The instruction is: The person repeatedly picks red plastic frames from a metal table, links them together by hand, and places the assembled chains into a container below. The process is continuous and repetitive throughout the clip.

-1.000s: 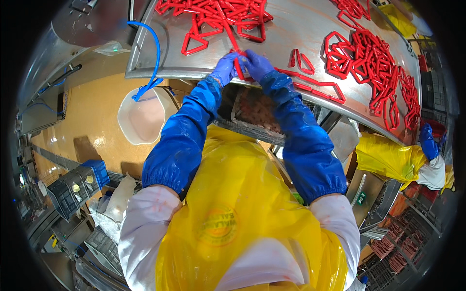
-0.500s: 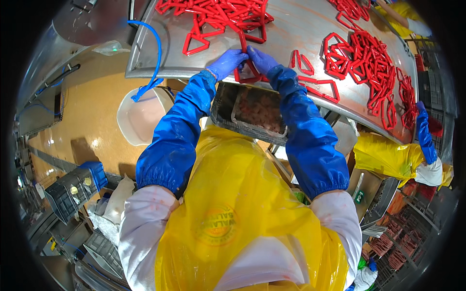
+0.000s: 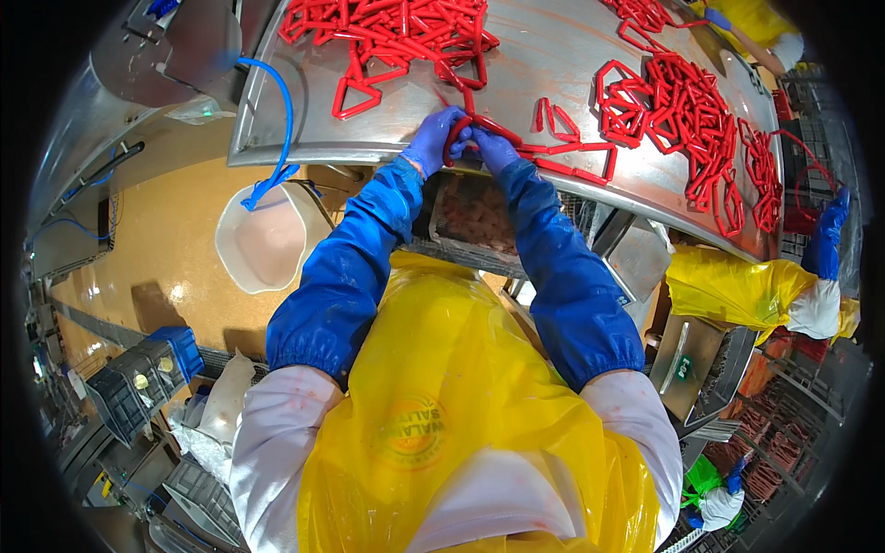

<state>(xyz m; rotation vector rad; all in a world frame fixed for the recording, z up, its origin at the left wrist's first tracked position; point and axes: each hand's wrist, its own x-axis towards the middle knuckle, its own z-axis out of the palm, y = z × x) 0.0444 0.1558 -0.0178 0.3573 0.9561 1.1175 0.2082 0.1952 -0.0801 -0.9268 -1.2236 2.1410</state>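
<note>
The work looks partway along. A glossy red strand of linked, sausage-like tubes (image 3: 454, 138) is at the near edge of the brushed-metal table (image 3: 544, 60), between the person's two hands in purple gloves. The left hand (image 3: 433, 140) is curled narrow around a bent length of it; the right hand (image 3: 495, 149) has its fingers drawn in close on the strand just beside, though their exact grip is partly hidden.

From the hands, one length runs up toward a large tangled heap of red links (image 3: 396, 41), which seems to be material left to handle. To the right, a folded run of red links (image 3: 581, 152) lies along the table edge, apparently already passed through the hands. Just above that run sits a short bent piece of red links (image 3: 564, 124), apart from the heaps.

Farther right lies another big pile of red links (image 3: 678, 111); whether it is finished or waiting cannot be told. Overall, much material remains loose and tangled, and the length being held is not yet laid down.
</note>
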